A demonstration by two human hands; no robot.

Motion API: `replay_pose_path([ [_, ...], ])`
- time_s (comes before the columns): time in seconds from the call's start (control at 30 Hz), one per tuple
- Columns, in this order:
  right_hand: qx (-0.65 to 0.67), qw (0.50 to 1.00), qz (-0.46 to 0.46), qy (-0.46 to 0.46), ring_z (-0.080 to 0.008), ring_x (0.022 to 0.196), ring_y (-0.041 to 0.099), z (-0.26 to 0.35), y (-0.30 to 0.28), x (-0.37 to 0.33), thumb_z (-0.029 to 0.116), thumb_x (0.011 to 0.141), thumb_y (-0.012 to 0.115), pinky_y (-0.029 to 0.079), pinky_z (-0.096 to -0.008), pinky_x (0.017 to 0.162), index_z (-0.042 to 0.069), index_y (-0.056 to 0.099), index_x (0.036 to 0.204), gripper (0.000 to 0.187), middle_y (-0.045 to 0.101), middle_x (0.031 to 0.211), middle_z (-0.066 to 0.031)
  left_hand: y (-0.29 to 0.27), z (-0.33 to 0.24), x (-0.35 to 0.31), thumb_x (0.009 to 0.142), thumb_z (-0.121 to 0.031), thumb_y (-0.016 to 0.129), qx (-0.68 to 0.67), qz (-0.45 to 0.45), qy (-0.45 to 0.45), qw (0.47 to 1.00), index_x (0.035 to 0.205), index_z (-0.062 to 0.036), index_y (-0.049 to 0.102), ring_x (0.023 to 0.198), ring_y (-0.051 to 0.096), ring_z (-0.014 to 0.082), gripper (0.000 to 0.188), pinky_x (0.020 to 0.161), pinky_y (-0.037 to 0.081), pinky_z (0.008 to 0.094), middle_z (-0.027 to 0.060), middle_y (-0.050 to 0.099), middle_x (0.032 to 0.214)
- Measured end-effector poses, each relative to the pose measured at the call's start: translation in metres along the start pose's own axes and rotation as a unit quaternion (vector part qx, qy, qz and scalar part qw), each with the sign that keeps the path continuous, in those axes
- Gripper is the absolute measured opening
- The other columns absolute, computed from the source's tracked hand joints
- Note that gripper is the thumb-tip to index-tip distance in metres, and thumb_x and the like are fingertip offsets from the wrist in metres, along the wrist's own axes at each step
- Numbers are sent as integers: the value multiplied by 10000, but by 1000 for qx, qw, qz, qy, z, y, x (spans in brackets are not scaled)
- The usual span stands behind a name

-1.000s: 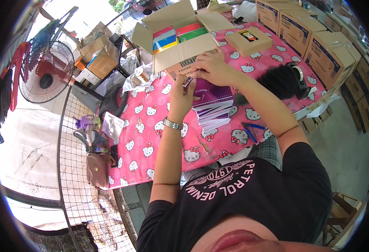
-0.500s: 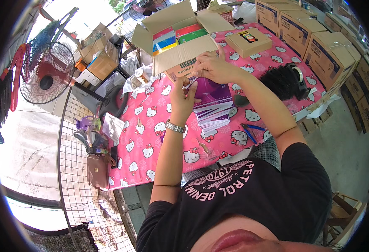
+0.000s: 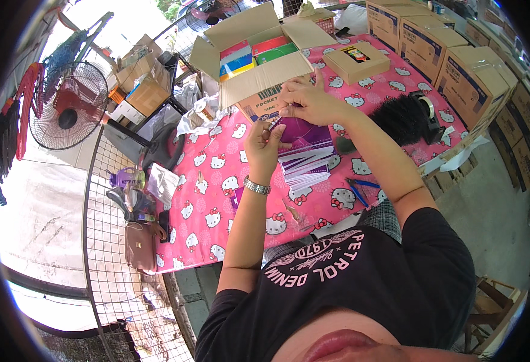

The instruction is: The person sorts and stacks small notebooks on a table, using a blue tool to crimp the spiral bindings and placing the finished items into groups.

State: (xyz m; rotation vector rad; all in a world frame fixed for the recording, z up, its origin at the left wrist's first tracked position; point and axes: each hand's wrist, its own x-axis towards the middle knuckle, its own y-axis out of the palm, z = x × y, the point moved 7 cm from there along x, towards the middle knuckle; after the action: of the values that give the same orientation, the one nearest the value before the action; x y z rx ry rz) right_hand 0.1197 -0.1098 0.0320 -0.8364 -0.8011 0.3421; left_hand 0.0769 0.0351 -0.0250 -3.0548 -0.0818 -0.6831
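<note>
- While both hands are raised over the bench (image 3: 217, 199) with its pink patterned cloth, they meet just above a stack of purple folders (image 3: 306, 158).
- The left hand (image 3: 265, 143) has its grip closed on a small thin thing (image 3: 275, 123), pinched between thumb and fingers (too small to tell what it is; it looks like a short metal piece).
- The right hand (image 3: 306, 101) is also closed in a pinch, its fingertips turned toward the left hand, and the two grips almost touch at that small thing.
- The purple stack lies directly under the hands and a little toward the person, fanned out, its long axis running roughly from left to right across the bench.
- Both hands are about equally near to the stack; the left one hangs over its left end, the right one over its far edge.
- Behind the hands stands an open cardboard box (image 3: 259, 78) with coloured folders upright inside.
- To the right of the stack lie blue-handled pliers (image 3: 358, 190) on the cloth, and farther right a tape dispenser (image 3: 427, 111).
- On the left wrist there is a metal watch (image 3: 256, 186).
</note>
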Motion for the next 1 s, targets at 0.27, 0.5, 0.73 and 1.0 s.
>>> replay_pose_path([
  [0.27, -43, 994, -89, -54, -163, 1207, 476, -2, -6, -8, 418, 899, 625, -65, -765, 1039, 215, 706, 887, 219, 599, 1003, 79, 7, -14, -1, 911, -30, 655, 8, 33, 29, 999, 1112, 79, 610, 729, 634, 102, 233, 580, 613, 253, 75, 627, 898],
  [0.5, -16, 942, -335, -23, -231, 1152, 483, 52, -29, -42, 250, 769, 758, 176, -536, 1060, 177, 696, 838, 118, 572, 1141, -1, -2, -26, 3, 862, 25, 661, 137, -73, 156, 976, 1053, 26, 687, 700, 643, 106, 193, 555, 547, 237, 88, 660, 927],
  [0.73, 113, 924, -362, 48, -261, 1101, 431, 59, -3, -45, 210, 728, 735, 244, -454, 926, 161, 681, 754, 77, 557, 1122, -5, 5, -76, -21, 773, 74, 640, 331, -124, 310, 883, 1076, 2, 690, 723, 637, 189, 315, 614, 519, 274, 124, 656, 924],
  [1.0, 490, 841, -197, 118, -127, 1006, 575, 37, 56, -22, 139, 884, 657, 455, -280, 871, 25, 683, 936, 128, 626, 1051, -39, -54, -74, -18, 855, 4, 619, 450, -154, 246, 845, 1067, -31, 677, 666, 609, 166, 223, 531, 483, 289, 90, 665, 881],
])
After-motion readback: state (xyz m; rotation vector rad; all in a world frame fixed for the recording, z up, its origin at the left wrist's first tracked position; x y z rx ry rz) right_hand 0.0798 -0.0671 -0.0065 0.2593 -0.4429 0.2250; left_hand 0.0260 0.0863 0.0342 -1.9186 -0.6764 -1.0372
